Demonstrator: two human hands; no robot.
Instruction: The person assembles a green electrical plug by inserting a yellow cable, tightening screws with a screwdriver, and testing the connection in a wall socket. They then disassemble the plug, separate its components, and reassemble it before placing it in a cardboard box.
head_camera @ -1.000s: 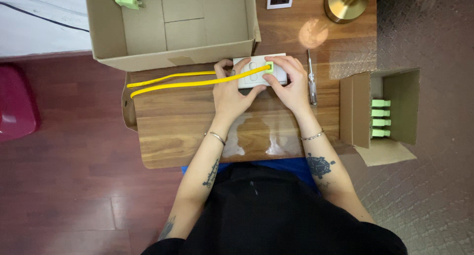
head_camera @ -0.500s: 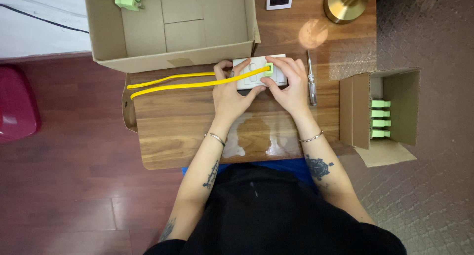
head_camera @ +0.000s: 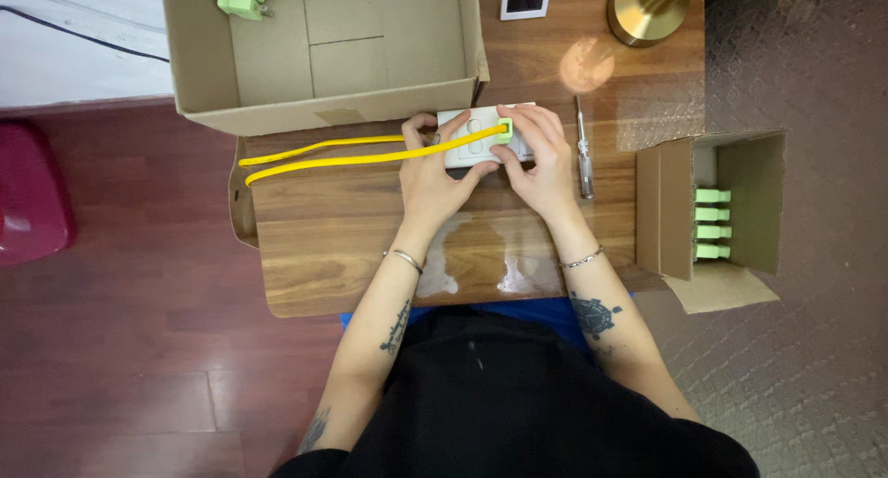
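Looking down from my head camera, my left hand [head_camera: 435, 177] and right hand [head_camera: 541, 159] both grip a white socket plate [head_camera: 467, 145] at upper centre of the frame, on the wooden table [head_camera: 370, 247]. The right fingers pinch a green plug [head_camera: 504, 131] against the plate. Compared with a second ago, the plug sits a little lower and squarer on the plate, and its two yellow wires [head_camera: 342, 154] run leftward as before; it looks closer to seated. A screwdriver [head_camera: 583, 150] lies just right of my hands. Cardboard boxes at upper left [head_camera: 277, 113] and right [head_camera: 661, 205] hold more green plugs.
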